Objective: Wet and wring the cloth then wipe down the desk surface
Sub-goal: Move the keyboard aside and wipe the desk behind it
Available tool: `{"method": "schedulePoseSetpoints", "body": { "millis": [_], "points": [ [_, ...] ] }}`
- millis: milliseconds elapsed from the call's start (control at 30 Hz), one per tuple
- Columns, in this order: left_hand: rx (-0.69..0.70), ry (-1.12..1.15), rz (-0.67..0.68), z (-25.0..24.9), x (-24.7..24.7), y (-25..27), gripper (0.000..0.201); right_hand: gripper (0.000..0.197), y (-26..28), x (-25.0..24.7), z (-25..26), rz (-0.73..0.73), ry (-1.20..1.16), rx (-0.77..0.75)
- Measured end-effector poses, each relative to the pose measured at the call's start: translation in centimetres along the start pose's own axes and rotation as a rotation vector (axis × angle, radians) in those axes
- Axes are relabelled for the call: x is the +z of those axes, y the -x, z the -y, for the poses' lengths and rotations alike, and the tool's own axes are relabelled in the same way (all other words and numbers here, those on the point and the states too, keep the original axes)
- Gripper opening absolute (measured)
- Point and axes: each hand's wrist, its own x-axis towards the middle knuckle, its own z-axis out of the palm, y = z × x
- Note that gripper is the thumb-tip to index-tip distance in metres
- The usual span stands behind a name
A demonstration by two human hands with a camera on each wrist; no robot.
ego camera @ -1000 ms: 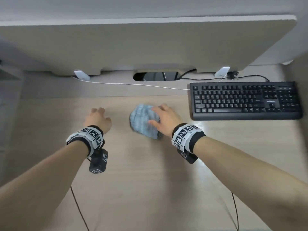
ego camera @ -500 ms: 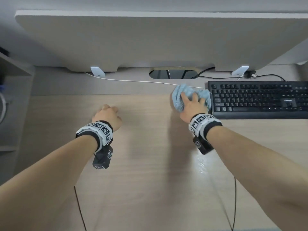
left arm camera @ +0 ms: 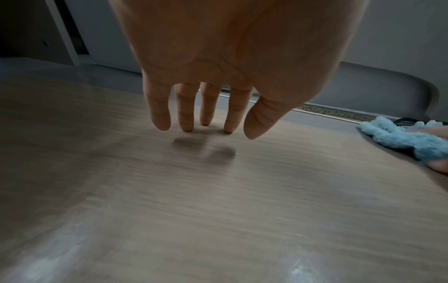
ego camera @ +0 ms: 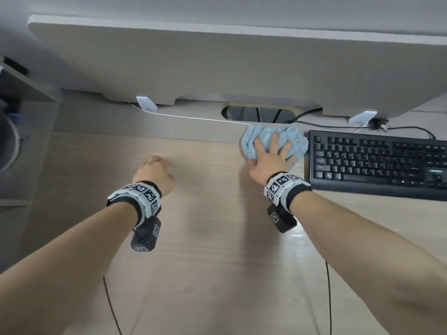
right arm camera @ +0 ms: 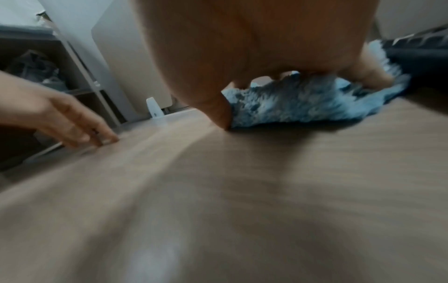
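A fluffy light-blue cloth [ego camera: 251,141] lies bunched on the wooden desk [ego camera: 217,250], at the back just left of the keyboard. My right hand [ego camera: 271,153] lies on top of it with fingers spread, pressing it down; in the right wrist view the thumb touches the desk beside the cloth [right arm camera: 303,103]. My left hand [ego camera: 154,172] holds nothing and rests on the desk farther left, its straight fingers [left arm camera: 186,107] pointing down with their tips on the wood. The cloth [left arm camera: 400,137] shows at the right edge of the left wrist view.
A black keyboard [ego camera: 377,163] sits right beside the cloth. A beige partition panel [ego camera: 217,64] stands along the back, with a white cable [ego camera: 193,118] and a cable hole [ego camera: 258,113] under it. A shelf unit [ego camera: 24,93] stands at the left. Wet streaks shine on the desk near me.
My right hand has slid the cloth from the middle of the desk away from me and to the right, up against the keyboard. The left hand has stayed in place.
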Motion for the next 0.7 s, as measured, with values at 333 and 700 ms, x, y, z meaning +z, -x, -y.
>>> {"method": "schedulePoseSetpoints", "body": {
  "millis": [333, 700],
  "points": [
    [-0.011, 0.038, -0.029, -0.2, 0.2, -0.8, 0.043, 0.056, 1.9, 0.9, -3.6, 0.032, 0.123, -0.285],
    [0.186, 0.343, -0.108, 6.6, -1.5, -2.3, 0.045, 0.06, -1.1, 2.4, 10.8, -0.032, 0.074, -0.13]
  ]
}}
